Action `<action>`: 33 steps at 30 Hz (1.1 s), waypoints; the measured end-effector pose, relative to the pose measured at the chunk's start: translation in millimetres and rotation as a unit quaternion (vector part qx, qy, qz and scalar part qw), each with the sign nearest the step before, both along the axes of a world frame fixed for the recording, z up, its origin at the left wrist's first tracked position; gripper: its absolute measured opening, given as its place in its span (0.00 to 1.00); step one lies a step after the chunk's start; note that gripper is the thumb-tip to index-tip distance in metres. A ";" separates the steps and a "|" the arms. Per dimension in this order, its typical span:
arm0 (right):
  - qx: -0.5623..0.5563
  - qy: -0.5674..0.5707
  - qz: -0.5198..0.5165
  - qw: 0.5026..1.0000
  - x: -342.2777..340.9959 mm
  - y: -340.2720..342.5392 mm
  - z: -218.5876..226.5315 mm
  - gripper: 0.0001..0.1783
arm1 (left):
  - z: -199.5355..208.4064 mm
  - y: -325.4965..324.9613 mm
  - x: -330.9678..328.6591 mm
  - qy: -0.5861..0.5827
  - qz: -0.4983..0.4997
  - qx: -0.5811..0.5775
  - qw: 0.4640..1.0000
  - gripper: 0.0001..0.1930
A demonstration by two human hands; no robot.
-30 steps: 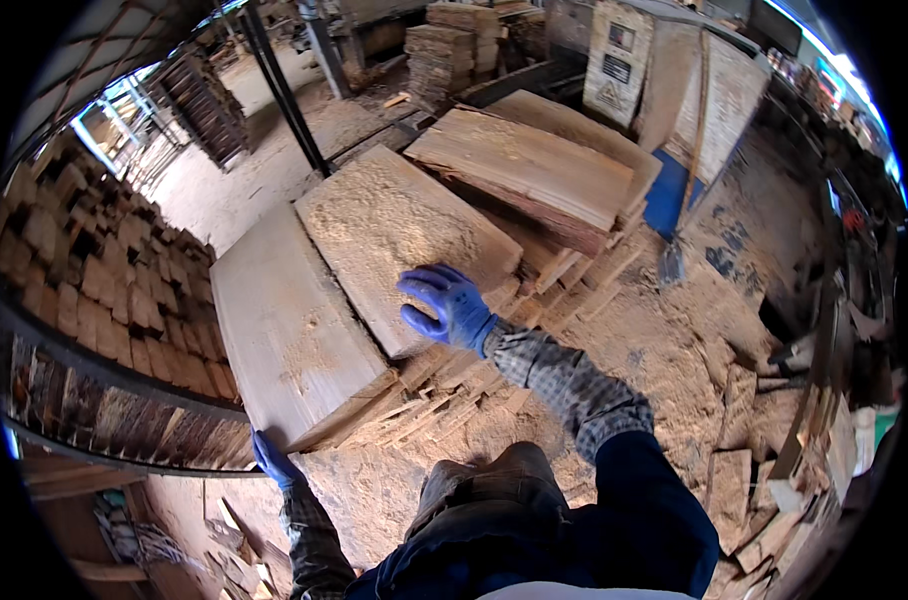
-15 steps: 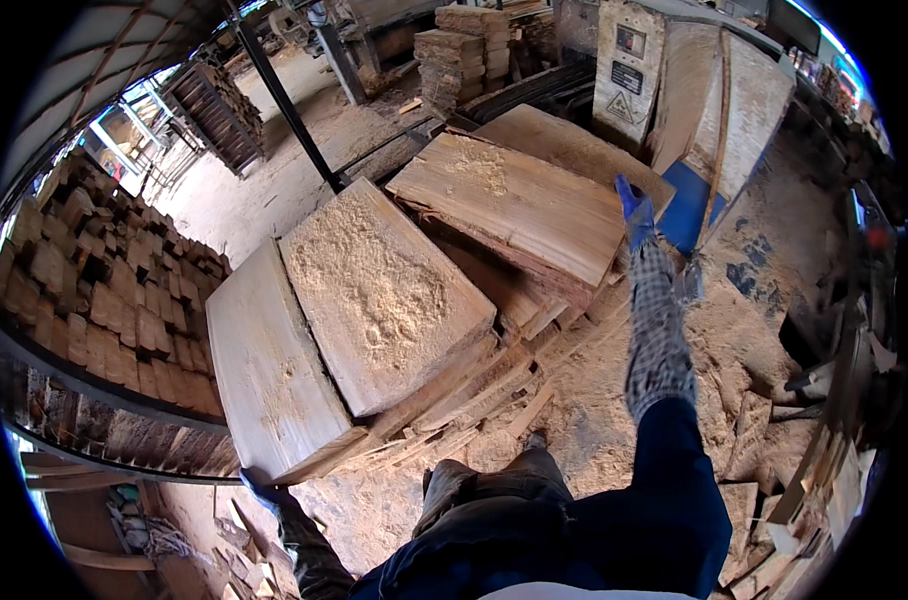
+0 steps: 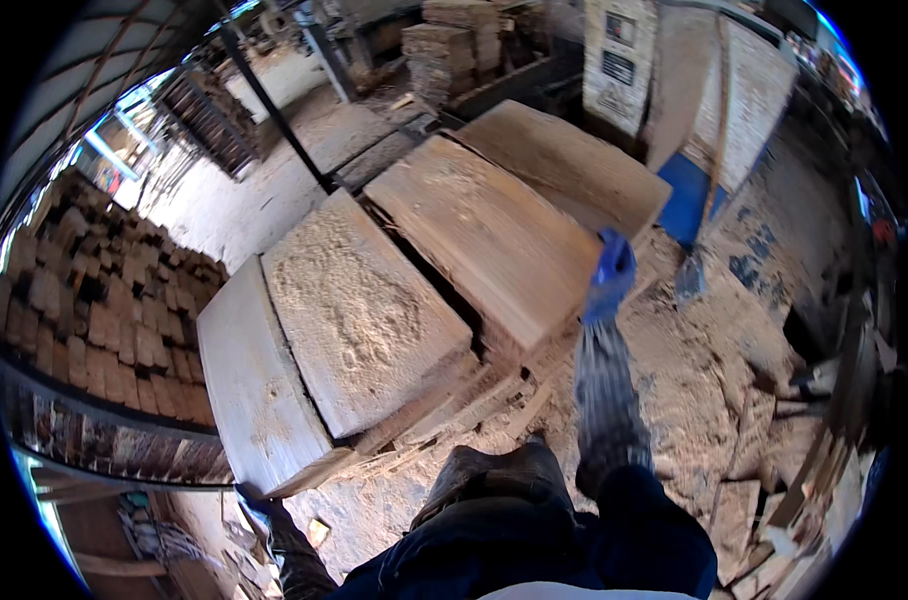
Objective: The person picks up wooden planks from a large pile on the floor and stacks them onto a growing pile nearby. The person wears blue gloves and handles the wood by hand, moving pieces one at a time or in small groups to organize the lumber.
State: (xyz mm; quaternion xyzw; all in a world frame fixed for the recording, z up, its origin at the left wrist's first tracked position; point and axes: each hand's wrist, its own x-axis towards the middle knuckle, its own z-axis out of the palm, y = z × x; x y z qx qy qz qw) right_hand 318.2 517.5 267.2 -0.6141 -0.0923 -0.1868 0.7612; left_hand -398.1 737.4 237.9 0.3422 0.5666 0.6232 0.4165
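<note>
Four thick, wide wooden boards lie side by side in front of me. My right hand [image 3: 611,272], in a blue glove, is at the right edge of the third board [image 3: 484,235], its fingers curled at the far right corner and somewhat blurred. Low on the left, my gloved left hand [image 3: 256,500] touches the near corner of the leftmost pale board [image 3: 259,385]; its fingers are mostly hidden. Between these two boards lies one covered with sawdust [image 3: 349,300]. Beyond the third board, a browner board [image 3: 569,165] lies farthest right.
Thin wood strips [image 3: 474,400] stick out under the boards' near ends. A stack of wood blocks [image 3: 104,310] fills the left behind a dark rail. At the upper right stands a white and blue machine [image 3: 619,70]. Sawdust and wood scraps [image 3: 744,430] litter the floor.
The third board has swung toward me and left at its right end, alongside the sawdust-covered one, uncovering more of the browner board. My right hand came nearer with it; my left stayed at its corner.
</note>
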 end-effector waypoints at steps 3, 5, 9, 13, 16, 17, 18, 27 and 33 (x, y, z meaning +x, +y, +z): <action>-0.080 -0.029 0.031 0.996 69.3 10.2 -13.2 0.21 | -16.2 7.4 7.7 0.030 0.001 -0.007 1.000 0.37; -0.001 -0.032 0.010 0.999 64.0 17.0 -16.4 0.19 | -9.2 1.1 30.0 0.059 0.013 -0.008 0.998 0.34; 0.002 -0.039 -0.024 0.999 66.2 -12.5 -41.2 0.14 | -47.5 24.0 20.2 0.130 -0.057 0.070 0.987 0.35; -0.179 -0.149 -0.175 0.956 -48.3 -38.3 -0.7 0.15 | -69.3 0.4 -2.6 0.301 -0.154 0.111 0.934 0.32; -0.301 -0.083 -0.157 0.937 -136.8 -103.2 -32.4 0.24 | -106.6 -30.9 -10.0 0.349 -0.246 0.025 0.904 0.30; -0.295 -0.024 -0.100 0.950 -165.8 -132.0 -60.8 0.25 | -117.9 -40.6 -5.8 0.357 -0.291 -0.019 0.887 0.30; -0.330 0.009 -0.074 0.941 -201.1 -152.0 -82.7 0.27 | -119.8 -39.3 -3.7 0.357 -0.323 -0.057 0.874 0.29; -0.471 0.564 0.140 0.664 -486.9 -468.5 -273.0 0.28 | -167.4 -93.7 112.8 0.395 -0.619 -0.360 0.576 0.24; -0.267 0.666 -0.048 0.695 -619.9 -622.8 -284.3 0.27 | -175.0 -233.8 236.0 0.435 -0.700 -0.335 0.458 0.21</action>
